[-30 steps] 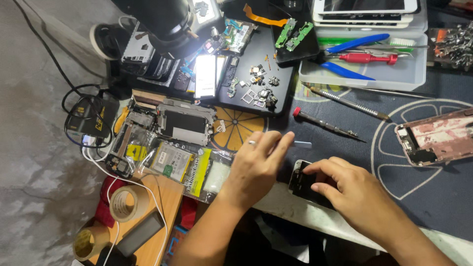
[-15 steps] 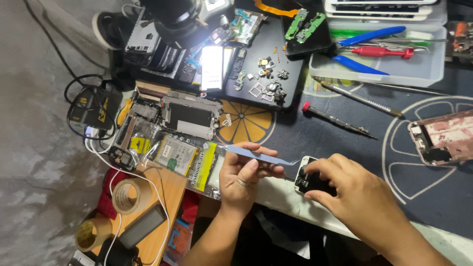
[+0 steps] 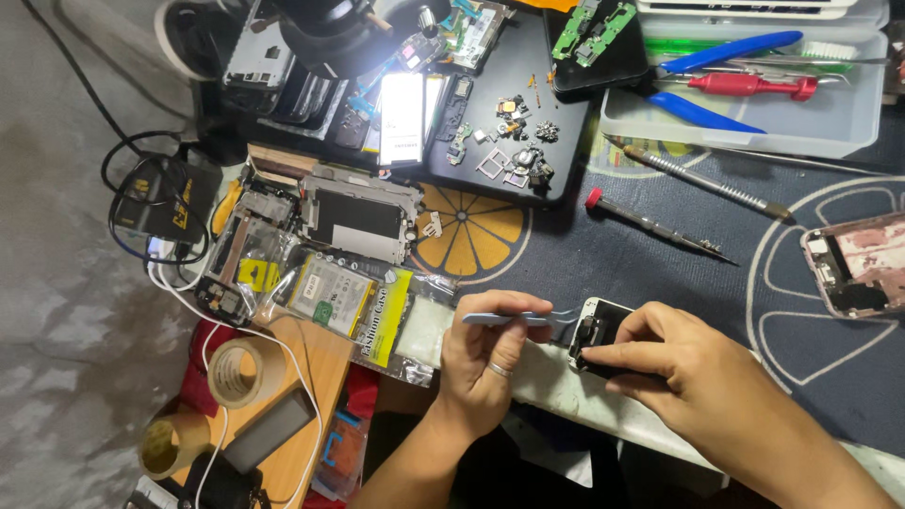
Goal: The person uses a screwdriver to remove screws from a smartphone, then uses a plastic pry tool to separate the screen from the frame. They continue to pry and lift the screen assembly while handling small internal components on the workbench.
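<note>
Left hand [image 3: 490, 353], ring on one finger, pinches grey tweezers [image 3: 514, 319]; tips point toward 3 o'clock at the small opened phone [image 3: 596, 330]. Right hand [image 3: 693, 372] presses that phone onto the mat edge, fingers clamped. At 1 o'clock, a red-capped screwdriver [image 3: 655, 224]. Farther, at 12, a black tray [image 3: 514, 123] of small parts.

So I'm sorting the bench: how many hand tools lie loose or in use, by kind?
Tweezers, in the left hand: 1
Screwdrivers: 3, red-capped, grey, red-handled
Blue-handled pliers: 1
Total: 5
</note>
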